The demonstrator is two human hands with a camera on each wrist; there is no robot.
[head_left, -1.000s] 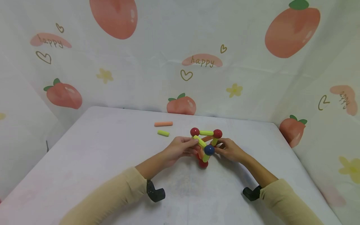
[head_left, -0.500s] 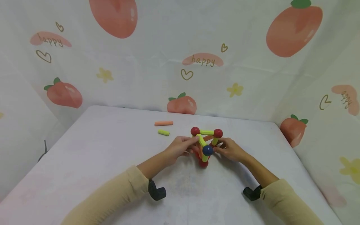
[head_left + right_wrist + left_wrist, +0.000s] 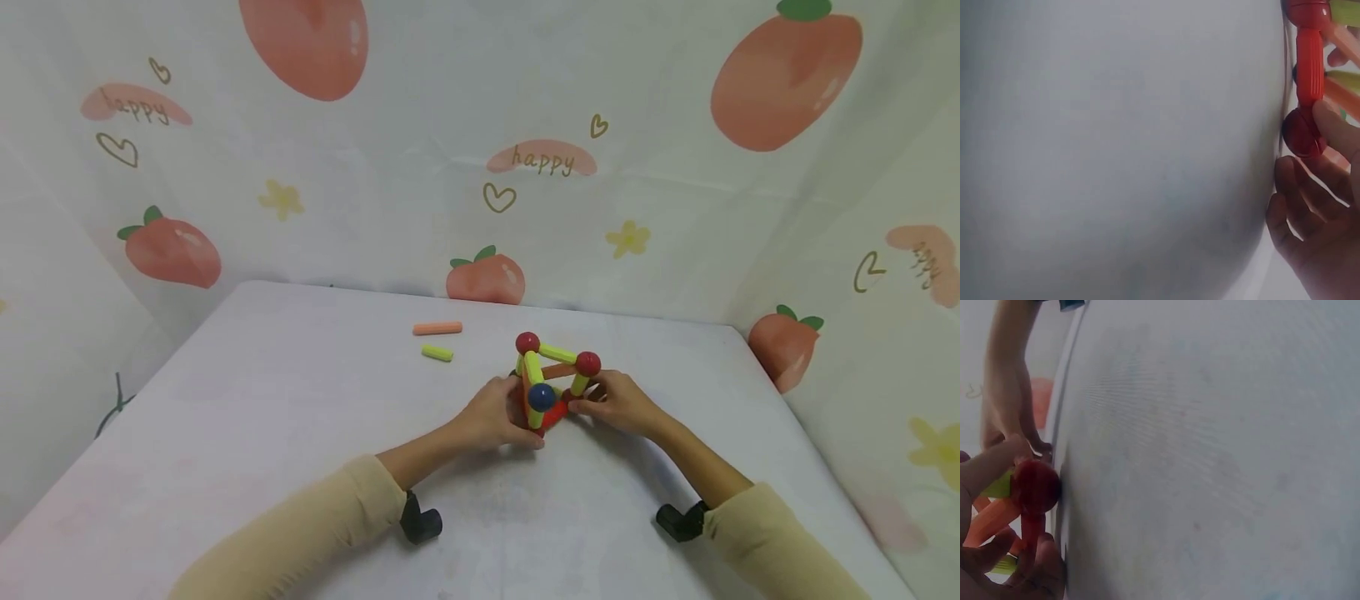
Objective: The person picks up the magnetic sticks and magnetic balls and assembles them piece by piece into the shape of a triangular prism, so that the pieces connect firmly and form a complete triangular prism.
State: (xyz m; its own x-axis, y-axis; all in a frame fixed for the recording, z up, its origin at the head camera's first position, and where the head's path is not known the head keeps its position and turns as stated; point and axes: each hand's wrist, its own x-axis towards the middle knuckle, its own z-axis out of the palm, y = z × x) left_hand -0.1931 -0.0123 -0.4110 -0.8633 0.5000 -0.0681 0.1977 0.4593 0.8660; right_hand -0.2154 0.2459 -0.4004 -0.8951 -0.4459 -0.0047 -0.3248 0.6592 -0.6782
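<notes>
A ball-and-stick building frame [image 3: 534, 375] stands on the table between both hands. Yellow-green and orange sticks join its red balls and one blue ball [image 3: 542, 397], with a red stick [image 3: 1310, 65] along the base. My left hand [image 3: 491, 417] grips the lower left side, thumb at the near bottom red ball [image 3: 1036, 486] and fingers bent around the base behind. At the lower right corner, my right hand [image 3: 621, 402] pinches another red ball [image 3: 1304, 132], its thumb against ball and stick. The far base is partly hidden by hands and sticks.
Beyond the left hand lie a loose orange stick [image 3: 438, 328] and a shorter yellow-green stick [image 3: 437, 353]. A thin dark cable [image 3: 117, 408] hangs by the table's left edge. A fruit-print cloth [image 3: 375, 217] rises behind the table.
My left hand has left the upper yellow-green stick and moved down to the base. The frame has turned slightly, its blue ball shifting left. The right hand stays at its corner.
</notes>
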